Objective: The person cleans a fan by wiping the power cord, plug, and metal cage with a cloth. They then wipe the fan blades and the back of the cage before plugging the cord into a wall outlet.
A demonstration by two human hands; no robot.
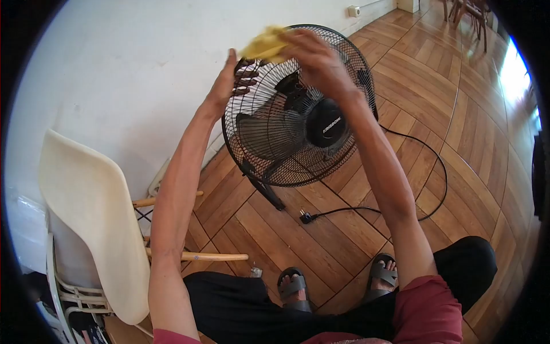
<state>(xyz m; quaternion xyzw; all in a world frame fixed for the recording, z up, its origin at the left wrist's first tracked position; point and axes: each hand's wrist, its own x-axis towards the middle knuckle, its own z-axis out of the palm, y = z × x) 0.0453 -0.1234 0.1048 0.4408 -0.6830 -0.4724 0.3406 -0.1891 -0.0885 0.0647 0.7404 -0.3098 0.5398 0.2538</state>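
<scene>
A black fan [298, 109] with a round wire guard stands on the floor by the wall, its blades visible behind the mesh. My left hand [230, 86] rests at the upper left rim of the guard, thumb up and fingers spread over the wires. A yellow cloth [267, 45], blurred by motion, is gripped in my right hand [314, 56] at the top of the guard. The fan's black cord [440, 166] curves over the floor on the right, and its unplugged plug [306, 217] lies below the fan.
A cream chair [94, 212] with wooden legs lies tipped at the left, near the white wall [132, 63]. A wall socket [354, 11] is at the top. Other wooden chairs [474, 14] stand at the far right on the wood-patterned floor [412, 63].
</scene>
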